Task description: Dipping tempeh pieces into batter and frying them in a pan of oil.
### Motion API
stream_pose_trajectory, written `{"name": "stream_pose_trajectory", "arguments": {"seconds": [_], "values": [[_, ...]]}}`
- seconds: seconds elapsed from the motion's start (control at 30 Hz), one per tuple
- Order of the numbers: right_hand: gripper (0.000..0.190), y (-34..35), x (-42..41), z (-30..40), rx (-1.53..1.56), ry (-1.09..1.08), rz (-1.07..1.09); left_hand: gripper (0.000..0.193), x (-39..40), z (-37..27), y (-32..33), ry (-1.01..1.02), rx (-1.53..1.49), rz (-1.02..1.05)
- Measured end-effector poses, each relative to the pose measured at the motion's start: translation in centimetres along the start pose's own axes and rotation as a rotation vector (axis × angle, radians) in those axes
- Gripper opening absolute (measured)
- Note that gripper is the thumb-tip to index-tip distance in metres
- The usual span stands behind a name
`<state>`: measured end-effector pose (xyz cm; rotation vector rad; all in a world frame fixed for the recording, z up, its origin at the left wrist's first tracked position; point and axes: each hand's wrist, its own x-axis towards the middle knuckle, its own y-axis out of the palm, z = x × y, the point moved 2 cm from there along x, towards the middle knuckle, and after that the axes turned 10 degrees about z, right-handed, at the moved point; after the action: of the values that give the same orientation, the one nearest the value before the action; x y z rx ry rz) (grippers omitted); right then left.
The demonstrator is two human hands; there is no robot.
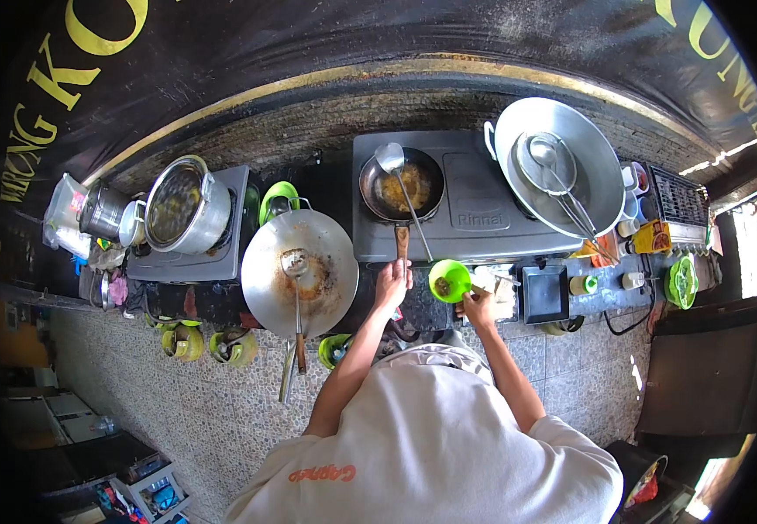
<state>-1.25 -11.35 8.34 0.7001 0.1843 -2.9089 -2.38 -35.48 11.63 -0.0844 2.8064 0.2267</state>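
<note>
My left hand point(392, 286) grips the wooden handle of a small dark frying pan point(369, 188) on the Rinnai gas stove point(470, 236). Brownish-yellow food point(407, 188) lies in the pan. A metal spatula point(389, 158) rests across it, its handle reaching over the pan's near rim. To the right, my right hand point(480, 306) holds a bright green bowl point(458, 275) by its rim, in front of the stove; a little brown stuff sits inside it.
At left are a large wok point(260, 262) with a ladle point(295, 263) in it and a metal pot point(215, 223) on another stove. A big aluminium basin point(594, 150) with strainers stands at right. A black square tray point(545, 295) and a small jar point(583, 284) lie right of my right hand.
</note>
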Motion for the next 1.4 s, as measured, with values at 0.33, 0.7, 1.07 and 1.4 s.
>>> {"name": "stream_pose_trajectory", "arguments": {"seconds": [0.33, 0.7, 1.07, 1.4], "values": [[0.034, 4.7, 4.2, -7.2, -0.329, 0.157, 0.297, 0.038, -1.6, -0.6, -0.5, -0.058, -0.091, 0.016], [0.037, 5.5, 5.7, -11.5, -0.380, 0.111, 0.347, 0.036, -2.6, -0.7, -1.3, -0.061, -0.104, 0.045], [0.040, 5.2, 5.7, 7.7, 0.382, 0.125, 0.266, 0.039, -2.0, -0.8, -1.0, -0.075, -0.101, 0.038], [0.031, 6.1, 10.0, 14.1, -0.557, -0.331, 0.018, 0.036, -1.2, -1.3, 0.0, -0.114, -0.053, 0.022]]}}
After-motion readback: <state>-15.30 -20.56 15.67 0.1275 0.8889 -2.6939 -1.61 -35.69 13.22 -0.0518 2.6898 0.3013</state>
